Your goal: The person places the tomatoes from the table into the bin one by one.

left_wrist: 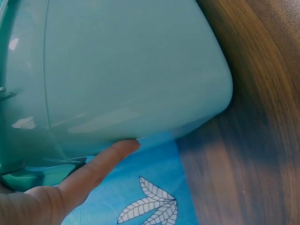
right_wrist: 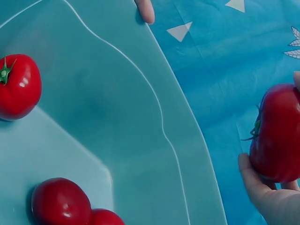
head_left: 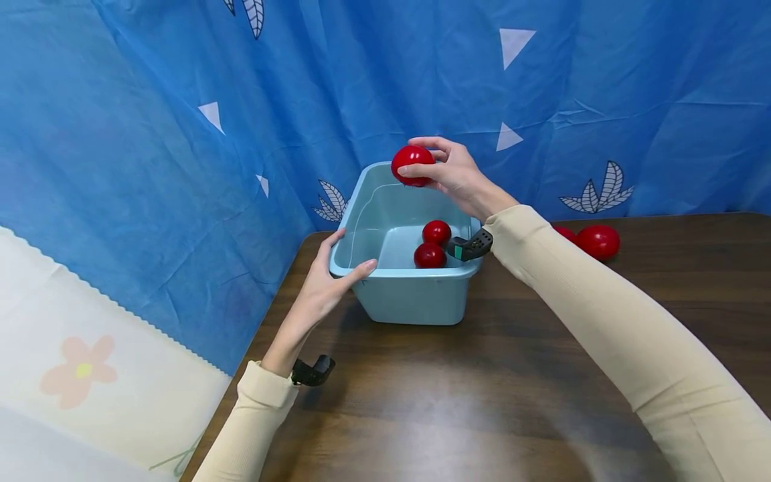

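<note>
The right hand (head_left: 458,175) grips a glossy red tomato (head_left: 412,164) above the light-blue plastic tub (head_left: 415,294), at its twelve o'clock rim. The left hand (head_left: 328,281) clasps the eight o'clock corner. Best lowered gently clear of the two tomatoes (head_left: 432,244) inside.

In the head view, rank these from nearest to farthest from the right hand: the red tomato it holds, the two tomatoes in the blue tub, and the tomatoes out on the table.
1. Held red tomato, gripped in the right hand above the light blue plastic tub.
2. Two red tomatoes in the tub, below the hand.
3. Red tomatoes on the brown wooden table, off to the right.
</note>
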The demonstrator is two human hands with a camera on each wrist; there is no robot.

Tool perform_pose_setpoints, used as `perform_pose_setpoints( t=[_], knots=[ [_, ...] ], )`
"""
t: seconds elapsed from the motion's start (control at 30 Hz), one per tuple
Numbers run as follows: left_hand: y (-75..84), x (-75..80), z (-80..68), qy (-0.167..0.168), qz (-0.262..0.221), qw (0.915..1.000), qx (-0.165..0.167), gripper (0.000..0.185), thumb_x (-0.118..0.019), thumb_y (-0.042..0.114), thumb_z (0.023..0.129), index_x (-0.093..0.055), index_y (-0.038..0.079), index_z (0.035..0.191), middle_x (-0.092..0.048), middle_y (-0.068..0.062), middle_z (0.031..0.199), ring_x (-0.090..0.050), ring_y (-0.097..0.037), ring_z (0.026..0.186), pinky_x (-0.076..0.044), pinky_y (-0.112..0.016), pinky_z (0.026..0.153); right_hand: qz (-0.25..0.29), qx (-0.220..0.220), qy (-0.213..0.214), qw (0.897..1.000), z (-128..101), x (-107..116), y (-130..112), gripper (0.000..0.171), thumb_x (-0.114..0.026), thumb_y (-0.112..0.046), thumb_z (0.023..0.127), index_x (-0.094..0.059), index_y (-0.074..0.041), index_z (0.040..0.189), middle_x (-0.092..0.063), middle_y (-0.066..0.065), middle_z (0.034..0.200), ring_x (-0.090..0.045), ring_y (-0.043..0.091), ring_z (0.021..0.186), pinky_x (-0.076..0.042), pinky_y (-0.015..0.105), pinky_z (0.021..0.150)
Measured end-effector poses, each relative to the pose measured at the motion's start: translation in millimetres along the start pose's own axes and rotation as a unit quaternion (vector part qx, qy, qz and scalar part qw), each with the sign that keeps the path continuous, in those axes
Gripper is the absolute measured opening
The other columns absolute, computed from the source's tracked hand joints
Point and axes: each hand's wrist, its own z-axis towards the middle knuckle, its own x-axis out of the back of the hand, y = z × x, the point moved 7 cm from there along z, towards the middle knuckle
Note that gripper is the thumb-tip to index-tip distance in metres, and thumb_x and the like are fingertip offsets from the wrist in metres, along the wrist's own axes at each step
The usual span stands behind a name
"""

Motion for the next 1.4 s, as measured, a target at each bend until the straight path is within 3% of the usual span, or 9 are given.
perform_pose_setpoints(
  t=[0.23,0.4,0.73,1.03,1.17,1.27,1.4],
  knots=[
    [2.6,1.7,-0.2,0.003,0.0,1.0,-0.005,0.092,-0.074,0.042,0.095,-0.022,0.017,0.166,-0.033,-0.014,0.164,-0.041,-0.038,0.143,-0.042,-0.061,0.114,-0.026,0.02,-0.032,0.999,-3,-2,0,0.066,-0.076,-0.011,0.095,-0.048,-0.015,0.155,-0.046,0.01,0.157,-0.047,0.027,0.142,-0.04,0.046,0.119],
    [0.4,1.6,1.0,0.005,-0.003,1.0,-0.005,0.091,-0.075,0.04,0.094,-0.023,0.017,0.165,-0.034,-0.013,0.163,-0.041,-0.038,0.143,-0.045,-0.061,0.111,-0.023,0.016,-0.036,0.999,-6,2,3,0.067,-0.075,-0.012,0.096,-0.046,-0.015,0.156,-0.045,0.012,0.158,-0.05,0.029,0.14,-0.041,0.044,0.118],
    [-3.4,11.0,1.9,0.008,0.008,0.9999,-0.003,0.091,-0.074,0.04,0.096,-0.021,0.016,0.166,-0.03,-0.014,0.165,-0.04,-0.037,0.144,-0.038,-0.06,0.117,0.009,0.011,-0.008,1.0,-18,37,7,0.066,-0.072,-0.011,0.099,-0.043,-0.012,0.158,-0.044,0.014,0.159,-0.052,0.031,0.138,-0.04,0.045,0.118],
    [-2.1,17.6,-1.1,0.01,0.011,0.9999,-0.005,0.091,-0.074,0.04,0.096,-0.021,0.016,0.166,-0.031,-0.015,0.164,-0.04,-0.038,0.143,-0.039,-0.061,0.116,0.025,-0.017,0.046,0.998,-40,97,19,0.072,-0.077,-0.017,0.096,-0.042,-0.018,0.16,-0.038,0.014,0.162,-0.047,0.028,0.14,-0.04,0.041,0.117],
    [-2.5,20.9,-2.9,0.014,0.007,0.9999,-0.008,0.09,-0.073,0.038,0.097,-0.021,0.015,0.166,-0.032,-0.015,0.164,-0.04,-0.039,0.142,-0.04,-0.061,0.115,0.019,-0.035,0.071,0.997,-48,128,37,0.077,-0.08,-0.021,0.094,-0.041,-0.02,0.161,-0.037,0.013,0.162,-0.054,0.019,0.129,-0.053,0.026,0.1],
    [-2.9,21.4,-3.7,0.013,0.006,0.9999,-0.009,0.09,-0.072,0.037,0.097,-0.02,0.015,0.166,-0.032,-0.015,0.164,-0.04,-0.039,0.142,-0.039,-0.061,0.115,0.013,-0.048,0.086,0.995,-55,154,53,0.081,-0.081,-0.022,0.093,-0.038,-0.02,0.163,-0.039,0.011,0.159,-0.058,0.01,0.117,-0.056,0.017,0.086],
    [-3.3,20.6,-4.9,0.01,0.006,0.9999,-0.013,0.089,-0.072,0.036,0.097,-0.021,0.014,0.166,-0.032,-0.015,0.164,-0.04,-0.038,0.142,-0.038,-0.061,0.116,-0.007,-0.061,0.111,0.992,-68,191,74,0.083,-0.081,-0.021,0.093,-0.037,-0.018,0.163,-0.048,0.003,0.145,-0.063,0.002,0.103,-0.056,0.014,0.082]
  ],
)
